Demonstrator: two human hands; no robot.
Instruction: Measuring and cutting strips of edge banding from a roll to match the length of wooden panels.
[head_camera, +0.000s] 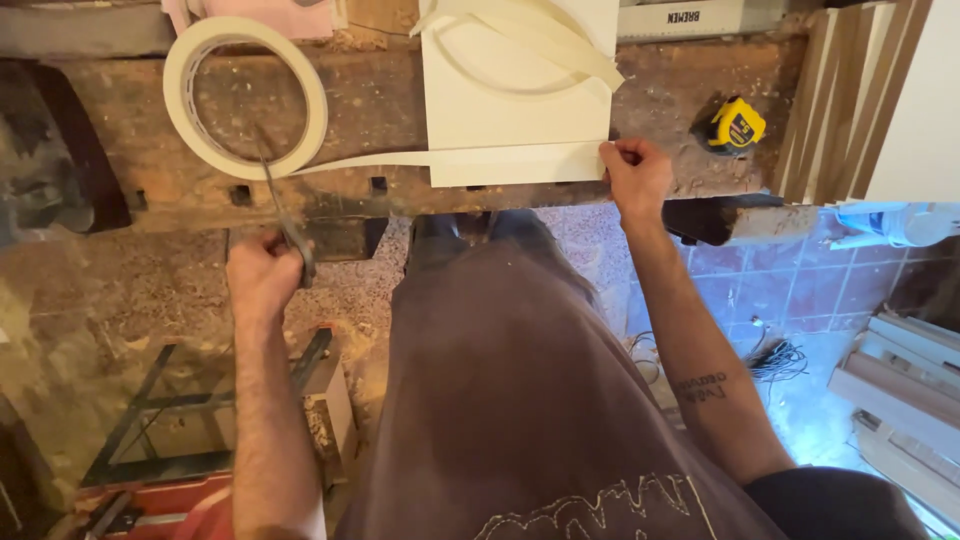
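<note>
A cream board lies on a worn wooden workbench. A strip of cream edge banding runs along the board's near edge, fed from a roll lying flat to the left. My right hand pinches the strip's end at the board's right corner. My left hand holds scissors below the bench edge, their blades pointing up toward the strip near the roll.
A yellow tape measure sits on the bench to the right. Wooden panels lean at the far right. Loose banding curls on top of the board. A metal frame and cables lie on the floor.
</note>
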